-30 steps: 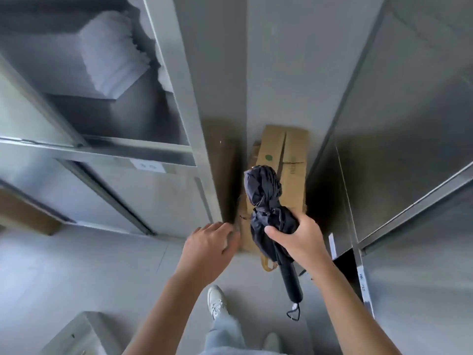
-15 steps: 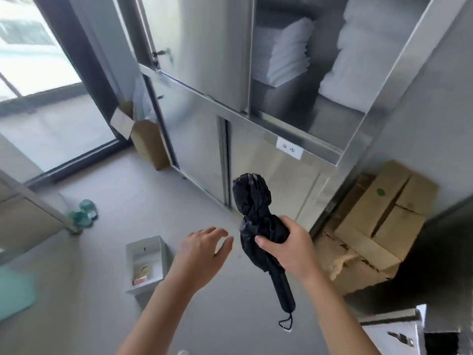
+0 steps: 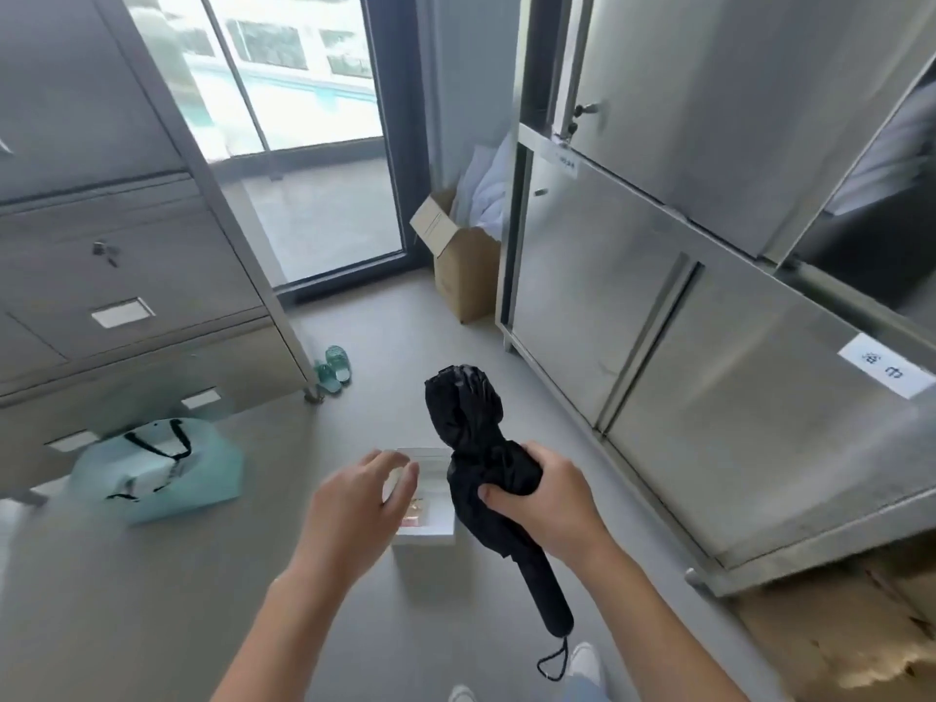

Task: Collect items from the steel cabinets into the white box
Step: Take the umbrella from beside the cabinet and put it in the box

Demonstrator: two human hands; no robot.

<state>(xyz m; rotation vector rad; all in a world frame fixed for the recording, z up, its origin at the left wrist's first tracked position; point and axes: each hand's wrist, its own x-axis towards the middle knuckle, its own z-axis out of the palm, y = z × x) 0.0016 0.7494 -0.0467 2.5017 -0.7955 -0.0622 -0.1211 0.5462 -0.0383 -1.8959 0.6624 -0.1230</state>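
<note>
Umbrella: I see the black folded umbrella (image 3: 476, 448) up in the air, not in the box yet. It is tilted. Its fat cloth end points to 11 o'clock and its handle end points to 5 o'clock. A little cord loop hangs from the handle.
Right hand: my right hand (image 3: 544, 504) has its grip clamped round the middle of the umbrella, with the thumb on the cloth.
Left hand: my left hand (image 3: 349, 509) holds nothing. Its grip is apart, with loose fingers. It is just at 9 o'clock from the umbrella and does not touch it.
White box: the white box (image 3: 423, 542) sits open on the floor (image 3: 152, 600), under and between the two hands. The hands and umbrella hide its sides. Small pink and orange things (image 3: 418, 509) lie inside; they are too small for me to tell.
Right steel cabinet: at 2 o'clock from the box is the right steel cabinet (image 3: 658, 321). Its lower doors are closed. It has a white label (image 3: 884, 371).
Left steel cabinet: the left steel cabinet (image 3: 101, 245) is at 10 o'clock, with its drawers closed.
Bag: a blurry teal bag (image 3: 162, 468) with black handles lies at 9 o'clock.
Slippers: green slippers (image 3: 334, 369) are at 11 o'clock, beside the left cabinet's leg.
Cardboard box: an open cardboard box (image 3: 466, 266) stands at 12 o'clock, between the glass door (image 3: 304, 119) and the right cabinet.
</note>
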